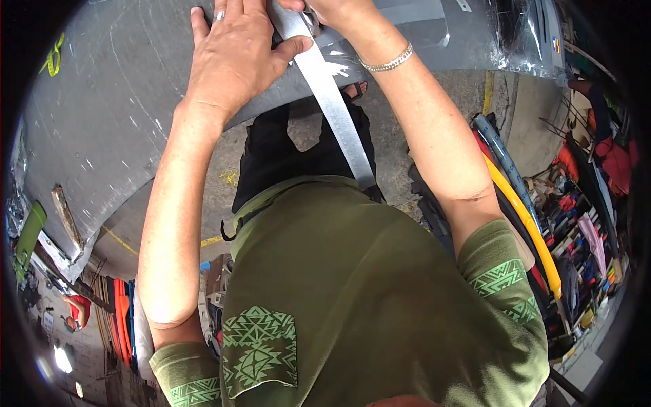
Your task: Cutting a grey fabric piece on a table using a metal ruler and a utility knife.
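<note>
A long metal ruler point(333, 112) lies across the grey sheet-covered table point(122, 102), its near end sticking out past the edge towards my body. My left hand point(237, 57) rests flat on the grey surface left of the ruler, fingers stretched out and a ring on one of them. Its thumb presses on the ruler's face. At the top rim of the picture my right hand point(336, 10) is closed beside the ruler's far part. Something small and shiny shows under its fingers, but the frame cuts most of it off and I cannot make out what it is.
Clear plastic film point(522, 41) covers the table's right part. A yellow tape strip point(54, 55) lies far left, a wooden stick point(68, 217) at the left edge. Right of me stand a yellow curved piece point(525, 217) and a blue-grey roll point(505, 159), with cluttered shelves beyond.
</note>
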{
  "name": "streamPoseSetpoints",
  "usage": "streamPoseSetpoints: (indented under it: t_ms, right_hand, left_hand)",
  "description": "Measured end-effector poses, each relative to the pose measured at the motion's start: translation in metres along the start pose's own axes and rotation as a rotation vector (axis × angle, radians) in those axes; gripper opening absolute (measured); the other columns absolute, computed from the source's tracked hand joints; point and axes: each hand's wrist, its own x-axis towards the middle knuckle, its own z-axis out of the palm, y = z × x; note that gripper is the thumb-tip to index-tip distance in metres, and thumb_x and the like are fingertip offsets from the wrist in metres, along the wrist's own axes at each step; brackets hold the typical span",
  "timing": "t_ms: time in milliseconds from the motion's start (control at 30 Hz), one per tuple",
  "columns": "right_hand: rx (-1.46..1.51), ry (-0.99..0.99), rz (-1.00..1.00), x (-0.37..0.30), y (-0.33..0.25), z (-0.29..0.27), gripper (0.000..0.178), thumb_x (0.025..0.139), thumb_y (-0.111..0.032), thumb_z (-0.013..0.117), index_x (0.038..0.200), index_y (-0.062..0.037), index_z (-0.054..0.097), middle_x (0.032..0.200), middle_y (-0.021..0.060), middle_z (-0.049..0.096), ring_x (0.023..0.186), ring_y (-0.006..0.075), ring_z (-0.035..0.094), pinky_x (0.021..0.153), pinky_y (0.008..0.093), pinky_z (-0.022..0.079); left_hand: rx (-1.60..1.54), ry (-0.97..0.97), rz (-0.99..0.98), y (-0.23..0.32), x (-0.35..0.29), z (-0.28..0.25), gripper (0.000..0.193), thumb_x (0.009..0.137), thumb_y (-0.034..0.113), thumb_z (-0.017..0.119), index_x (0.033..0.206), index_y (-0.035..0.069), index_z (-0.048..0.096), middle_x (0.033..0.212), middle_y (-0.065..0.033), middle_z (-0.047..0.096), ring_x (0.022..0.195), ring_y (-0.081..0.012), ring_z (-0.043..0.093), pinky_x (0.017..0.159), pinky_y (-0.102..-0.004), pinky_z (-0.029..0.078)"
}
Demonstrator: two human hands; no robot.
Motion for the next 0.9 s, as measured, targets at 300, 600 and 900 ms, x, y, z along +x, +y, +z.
streamPoseSetpoints:
  t_ms: [300,600,900]
  right_hand:
    - [-0.077,-0.011,-0.011,-0.003,-0.013,0.007,0.060,0.109,-0.052,0.034,0.120,0.0016,0.058,0.069,0.0033,0.055,0.041,0.0085,0.042,0.036,0.0238,0.034]
    - [-1.315,0.206,-0.742,0.015,0.015,-0.003,0.058,0.111,-0.044,0.035,0.134,0.0057,0.054,0.096,0.0105,0.064,0.044,0.0084,0.045,0.041,0.0237,0.040]
    - [-0.064,0.030,-0.222,0.002,0.003,0.007,0.060,0.111,-0.045,0.035,0.131,0.0072,0.057,0.078,0.0074,0.061,0.047,0.0081,0.045,0.041,0.0242,0.035]
  left_hand:
    - [0.005,-0.001,0.002,0.000,0.000,0.001,0.104,0.086,0.035,0.077,0.161,0.000,0.014,0.166,-0.0251,0.019,0.156,-0.0419,0.014,0.125,-0.0599,0.014]
    - [0.022,-0.008,0.003,0.000,0.001,0.000,0.103,0.086,0.035,0.077,0.161,0.000,0.014,0.165,-0.0252,0.020,0.156,-0.0419,0.014,0.125,-0.0601,0.014]
    - [0.035,-0.009,0.006,-0.002,0.001,0.001,0.103,0.086,0.035,0.077,0.160,-0.002,0.015,0.165,-0.0247,0.021,0.155,-0.0420,0.015,0.125,-0.0600,0.015]
